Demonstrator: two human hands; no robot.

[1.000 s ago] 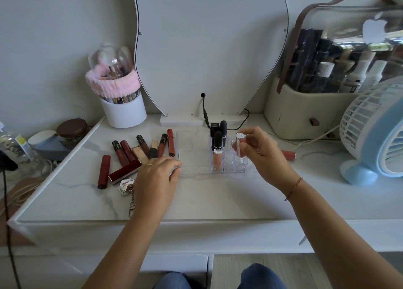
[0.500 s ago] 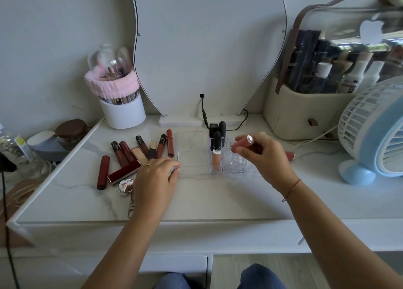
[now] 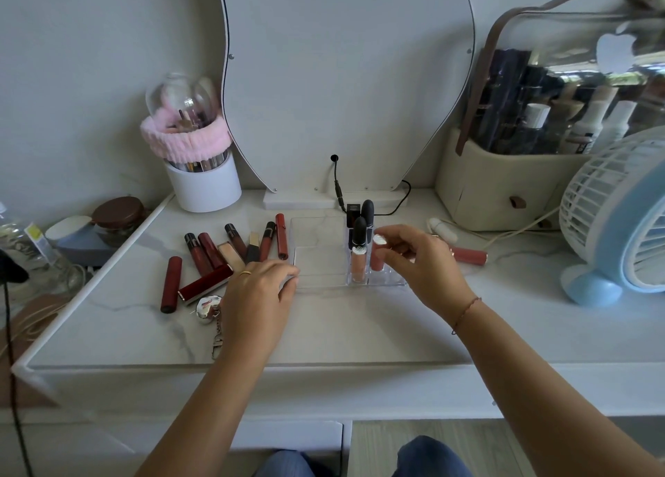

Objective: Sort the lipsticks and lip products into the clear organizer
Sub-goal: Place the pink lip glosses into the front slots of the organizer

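A clear organizer [image 3: 316, 260] sits mid-table. Its slots hold a black square lipstick [image 3: 353, 213], two black bullet-capped tubes [image 3: 367, 212] and a peach gloss [image 3: 358, 266]. My right hand [image 3: 424, 264] pinches a pink tube with a silver end [image 3: 376, 257], upright, its lower end inside a front slot beside the peach gloss. My left hand [image 3: 261, 291] rests on the organizer's left front corner, fingers relaxed. Several dark red lip products [image 3: 230, 251] lie loose to the left, one red tube [image 3: 171, 284] farthest left. Another pink tube [image 3: 467, 255] lies behind my right hand.
A silver keychain compact [image 3: 208, 305] lies by my left wrist. Behind stand a mirror [image 3: 342, 80], a white brush cup [image 3: 203, 185], a beige cosmetics bag [image 3: 496, 192], and a blue fan [image 3: 619, 217] at right. A white tube [image 3: 442, 230] and cables lie behind the organizer.
My right hand tilted the pink tube, then brought it upright and lowered it into a front slot of the organizer. My left hand stayed at the organizer's corner.
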